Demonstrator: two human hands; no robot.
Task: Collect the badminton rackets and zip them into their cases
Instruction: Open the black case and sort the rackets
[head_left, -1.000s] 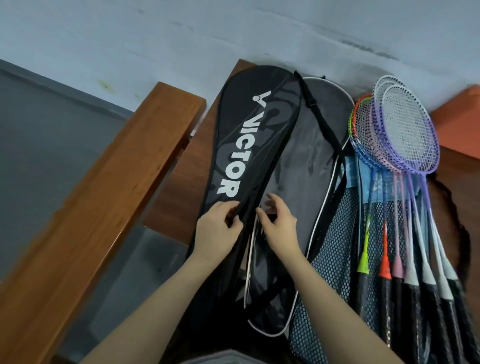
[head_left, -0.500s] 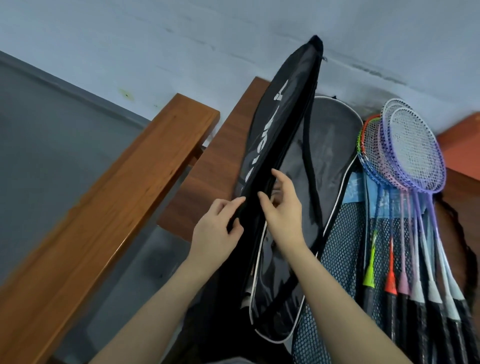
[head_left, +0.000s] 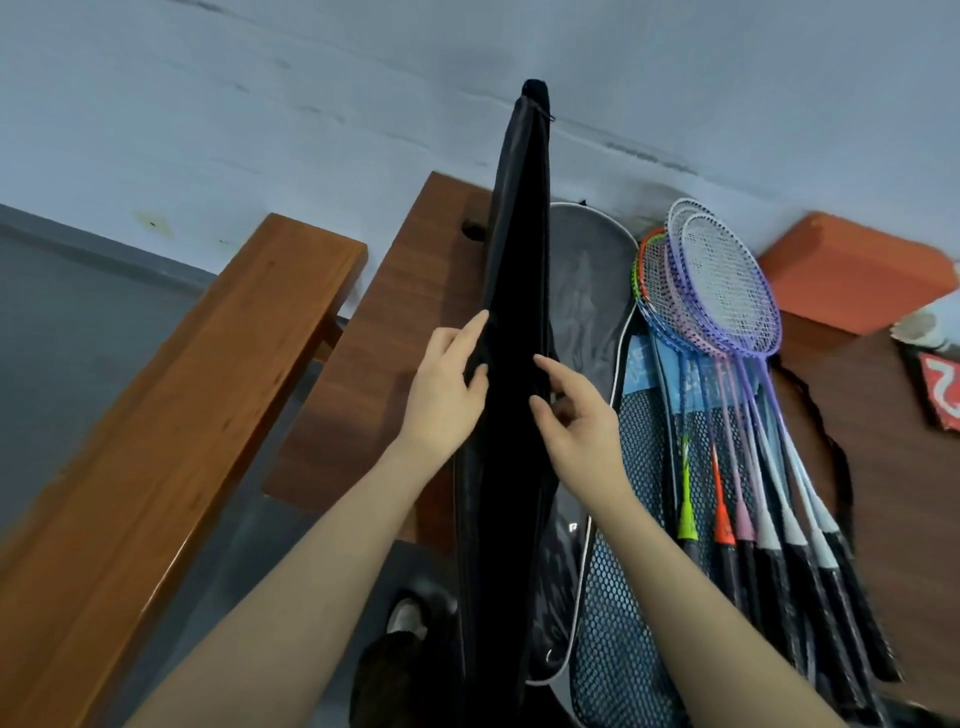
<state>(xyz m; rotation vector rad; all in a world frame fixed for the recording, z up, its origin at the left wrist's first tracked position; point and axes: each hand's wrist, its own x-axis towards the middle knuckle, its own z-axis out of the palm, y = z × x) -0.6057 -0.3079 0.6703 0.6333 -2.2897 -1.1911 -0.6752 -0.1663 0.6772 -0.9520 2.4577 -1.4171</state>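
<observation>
The black case (head_left: 511, 364) stands on edge, its tip toward 12 o'clock against the wall (head_left: 260, 104), so that its seam faces the person and the zip line can be worked. The left hand (head_left: 447, 395) pinches the case's left edge between thumb and fingers, apparently to steady it upright. The right hand (head_left: 576, 421) sits at the right edge with the fingers curled and partly spread, touching the fabric; whether it holds a zip pull cannot be told. At 3 o'clock of the case a grey case (head_left: 587, 291) lies flat and open on the table (head_left: 395, 322), and a mesh bag (head_left: 623, 597) lies partly under it at 5 o'clock. About 7 rackets (head_left: 727, 374) lie fanned on the mesh, heads toward 12 o'clock and grips toward 6 o'clock, near the right hand and uncased, ready for loading. Judgement: the step in hand is opening the black case; no racket is cased yet
</observation>
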